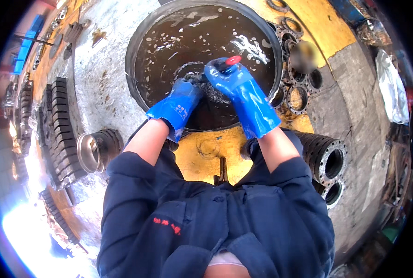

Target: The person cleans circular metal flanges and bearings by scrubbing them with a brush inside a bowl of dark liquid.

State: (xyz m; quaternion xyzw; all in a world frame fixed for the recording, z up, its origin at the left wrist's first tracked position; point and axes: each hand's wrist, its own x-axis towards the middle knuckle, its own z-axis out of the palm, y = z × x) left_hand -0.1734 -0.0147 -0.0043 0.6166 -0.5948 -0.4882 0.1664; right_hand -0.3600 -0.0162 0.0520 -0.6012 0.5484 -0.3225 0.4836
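Note:
Both my hands wear blue rubber gloves and work over a round tub (131,60) of murky brown liquid. My left hand (181,99) is closed on the near-left edge of a dark, wet metal part, which looks ring-shaped (188,67) and sits at the liquid's surface. Wrapped in the fingers of my right hand (236,85) is a tool with a red handle end (233,60). Its working end is hidden by the glove and the splashing liquid (215,94) between my hands.
Bolt-hole flange rings (297,99) lie right of the tub, and stacked flanges (332,163) stand by my right knee. On the left are a metal cylinder (90,153) and a row of dark ribbed blocks (63,125). A white plastic sheet (391,88) lies far right.

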